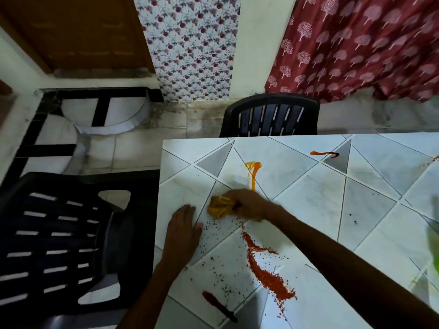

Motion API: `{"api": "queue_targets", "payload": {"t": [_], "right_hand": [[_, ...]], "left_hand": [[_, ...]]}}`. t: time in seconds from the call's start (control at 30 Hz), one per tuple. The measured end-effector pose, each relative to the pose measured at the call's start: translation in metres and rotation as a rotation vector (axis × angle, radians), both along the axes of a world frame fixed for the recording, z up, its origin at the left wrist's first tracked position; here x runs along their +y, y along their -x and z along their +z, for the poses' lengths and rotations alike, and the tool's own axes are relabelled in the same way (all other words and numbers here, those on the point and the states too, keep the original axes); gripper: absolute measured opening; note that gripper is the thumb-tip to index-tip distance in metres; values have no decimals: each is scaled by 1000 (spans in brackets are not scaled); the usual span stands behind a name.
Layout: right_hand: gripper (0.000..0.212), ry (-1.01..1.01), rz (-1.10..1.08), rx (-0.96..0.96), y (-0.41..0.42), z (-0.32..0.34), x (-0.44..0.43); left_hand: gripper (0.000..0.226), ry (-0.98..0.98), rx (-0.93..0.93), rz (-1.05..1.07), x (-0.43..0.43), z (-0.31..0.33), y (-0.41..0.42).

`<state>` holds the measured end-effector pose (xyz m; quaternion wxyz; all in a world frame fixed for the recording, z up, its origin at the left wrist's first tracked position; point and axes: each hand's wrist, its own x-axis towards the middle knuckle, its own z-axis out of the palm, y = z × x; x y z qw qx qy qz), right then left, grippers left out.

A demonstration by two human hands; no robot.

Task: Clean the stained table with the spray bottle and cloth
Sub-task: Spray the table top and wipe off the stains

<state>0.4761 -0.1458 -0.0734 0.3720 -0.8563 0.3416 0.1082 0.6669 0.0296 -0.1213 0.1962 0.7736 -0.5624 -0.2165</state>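
Right forearm (344,264) cropped | right hand (249,205) grips cloth (219,207) | green blur (433,236) cropped

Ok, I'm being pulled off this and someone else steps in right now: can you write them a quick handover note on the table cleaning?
Right hand grips the bunched yellow cloth on the table, just below the orange smear.
Left hand lies flat near the table's left edge.
Spray bottle: not clearly in view.
Done: the orange smear looks streaked, perhaps partly wiped.
Left: that smear, the red grain spill, the dark red streak near the front, the far red streak, scattered black specks.
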Motion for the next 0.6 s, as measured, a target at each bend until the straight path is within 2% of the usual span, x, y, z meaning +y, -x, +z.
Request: {"api": "queue_targets", "payload": {"t": [0.1, 0.3, 0.43, 0.53, 0.6], "right_hand": [[29, 3, 16, -29, 27, -11, 42], [36, -70, -2, 0, 65, -3, 81], [44, -128, -118, -70, 74, 16, 66], [61, -159, -230, -194, 63, 35, 36], [47, -98, -300, -191, 43, 44, 13]], "left_hand": [[60, -11, -9, -22, 4, 0, 3], [59, 5, -35, -52, 10, 3, 9], [56, 61, -22, -7, 18, 3, 5], [59, 64, -25, 59, 28, 1, -6], [63, 49, -38, 101, 38, -1, -14]]}}
